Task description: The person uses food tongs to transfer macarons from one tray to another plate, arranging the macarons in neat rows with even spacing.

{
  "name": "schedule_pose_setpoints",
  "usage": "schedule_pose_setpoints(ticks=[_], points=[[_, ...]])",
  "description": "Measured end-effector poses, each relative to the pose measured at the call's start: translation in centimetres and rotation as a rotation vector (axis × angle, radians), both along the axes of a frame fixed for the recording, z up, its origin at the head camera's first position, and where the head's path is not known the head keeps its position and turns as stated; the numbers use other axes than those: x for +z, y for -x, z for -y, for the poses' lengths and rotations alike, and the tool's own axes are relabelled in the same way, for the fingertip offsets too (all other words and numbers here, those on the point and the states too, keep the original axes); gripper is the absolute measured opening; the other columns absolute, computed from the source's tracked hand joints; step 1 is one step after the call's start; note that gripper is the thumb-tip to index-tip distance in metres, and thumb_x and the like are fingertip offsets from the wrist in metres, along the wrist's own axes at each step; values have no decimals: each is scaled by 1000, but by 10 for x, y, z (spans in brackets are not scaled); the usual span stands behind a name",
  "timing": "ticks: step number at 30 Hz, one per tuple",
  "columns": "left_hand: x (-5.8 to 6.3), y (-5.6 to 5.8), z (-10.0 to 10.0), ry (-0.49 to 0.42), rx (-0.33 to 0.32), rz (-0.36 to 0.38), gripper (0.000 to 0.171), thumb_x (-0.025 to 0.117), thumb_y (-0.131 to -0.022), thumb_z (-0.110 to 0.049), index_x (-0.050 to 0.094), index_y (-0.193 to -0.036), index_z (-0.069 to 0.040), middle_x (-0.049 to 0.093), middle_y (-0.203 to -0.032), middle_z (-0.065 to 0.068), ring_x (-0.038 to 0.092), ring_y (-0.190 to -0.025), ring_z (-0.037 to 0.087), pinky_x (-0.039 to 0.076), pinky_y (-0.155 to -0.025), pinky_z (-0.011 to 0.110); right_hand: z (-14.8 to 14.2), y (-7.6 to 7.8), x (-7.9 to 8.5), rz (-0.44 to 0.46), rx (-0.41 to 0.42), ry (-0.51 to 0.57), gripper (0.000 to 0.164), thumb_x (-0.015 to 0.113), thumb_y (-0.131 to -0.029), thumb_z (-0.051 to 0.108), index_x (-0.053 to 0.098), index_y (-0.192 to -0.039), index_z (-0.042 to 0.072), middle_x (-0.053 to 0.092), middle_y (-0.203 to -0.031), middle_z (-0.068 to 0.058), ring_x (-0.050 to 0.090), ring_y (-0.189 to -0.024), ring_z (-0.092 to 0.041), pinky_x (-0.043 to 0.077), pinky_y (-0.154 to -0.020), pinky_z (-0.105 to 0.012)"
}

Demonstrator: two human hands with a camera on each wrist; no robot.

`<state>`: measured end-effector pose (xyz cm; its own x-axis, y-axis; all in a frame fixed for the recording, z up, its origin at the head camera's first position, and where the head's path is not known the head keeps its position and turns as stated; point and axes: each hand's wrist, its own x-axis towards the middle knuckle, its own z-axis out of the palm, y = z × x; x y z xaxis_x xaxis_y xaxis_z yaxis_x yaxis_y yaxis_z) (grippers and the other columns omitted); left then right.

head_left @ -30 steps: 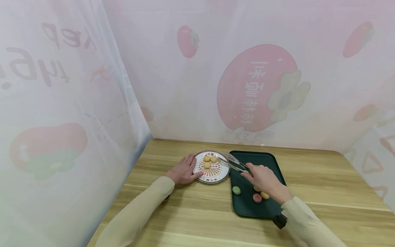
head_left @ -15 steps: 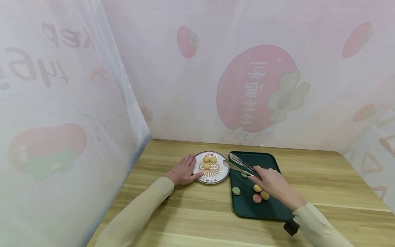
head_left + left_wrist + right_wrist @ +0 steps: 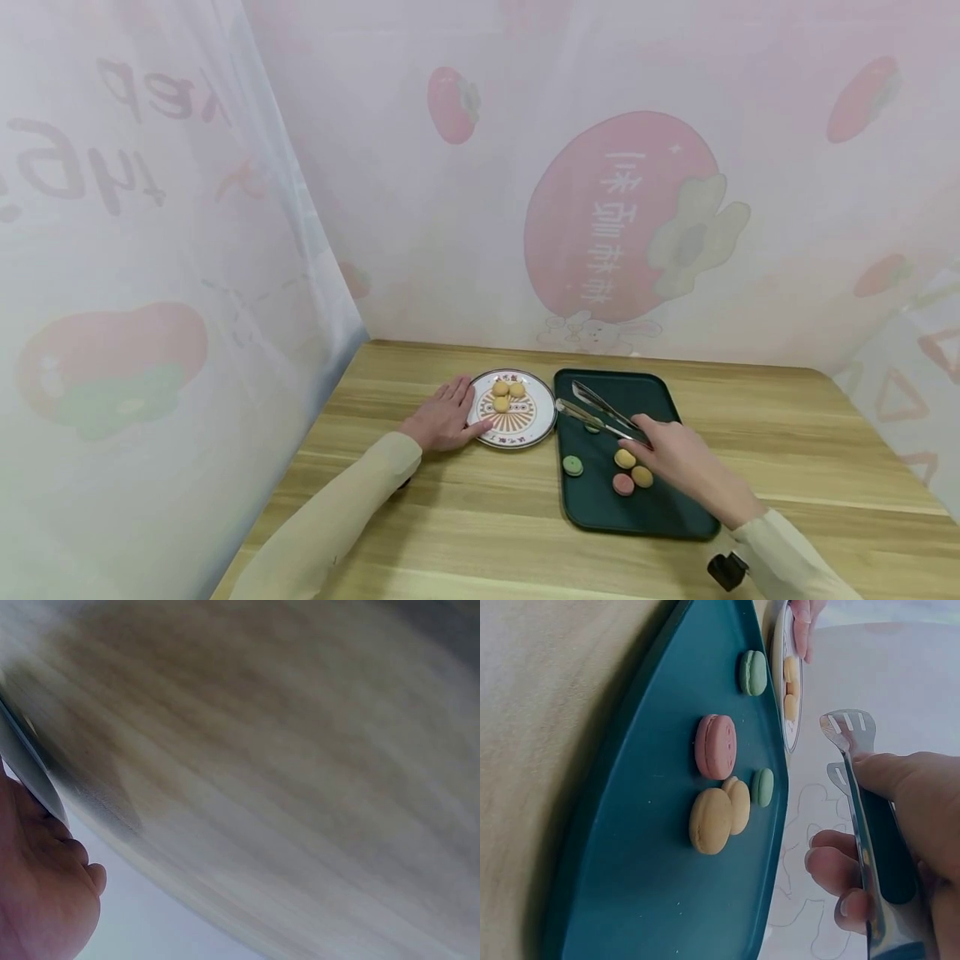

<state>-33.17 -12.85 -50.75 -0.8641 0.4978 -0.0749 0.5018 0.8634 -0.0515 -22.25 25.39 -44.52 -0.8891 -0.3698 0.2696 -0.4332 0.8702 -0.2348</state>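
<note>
My right hand [image 3: 686, 462] grips metal serving tongs [image 3: 862, 802] with slotted tips. The tongs stand spread over the dark green tray [image 3: 600, 512], with nothing between their tips. On that tray lie a pink macaron [image 3: 716, 747], two yellow macarons [image 3: 710, 820] side by side, and two green macarons [image 3: 753, 673]. To the left a round patterned plate [image 3: 525, 429] bears three yellow macarons [image 3: 500, 404] in a cluster. My left hand [image 3: 444, 417] rests at the plate's left rim, fingers straight and thumb over the edge.
Both plate and tray sit on a wood-grain table [image 3: 480, 517], the plate right beside the tray's left edge. Behind and to the left hang pale printed curtains [image 3: 420, 233] with strawberry drawings. A small black device [image 3: 727, 572] is worn at the right wrist.
My right hand has drawn the tongs back to the right, from the plate's right rim to over the tray. The macarons on the plate and my left hand stay in place.
</note>
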Motion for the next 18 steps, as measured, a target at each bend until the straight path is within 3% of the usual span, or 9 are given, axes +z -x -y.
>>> schedule_pose_setpoints(ticks=[18], points=[[0, 0, 1, 13, -9, -12, 96, 18, -96, -73, 21, -154, 3, 15, -163, 21, 13, -153, 31, 19, -124, 44, -20, -17, -6, 23, -55, -14, 24, 69, -92, 30, 61, -101, 9, 44, -56, 13, 36, -46, -2, 31, -47, -20]])
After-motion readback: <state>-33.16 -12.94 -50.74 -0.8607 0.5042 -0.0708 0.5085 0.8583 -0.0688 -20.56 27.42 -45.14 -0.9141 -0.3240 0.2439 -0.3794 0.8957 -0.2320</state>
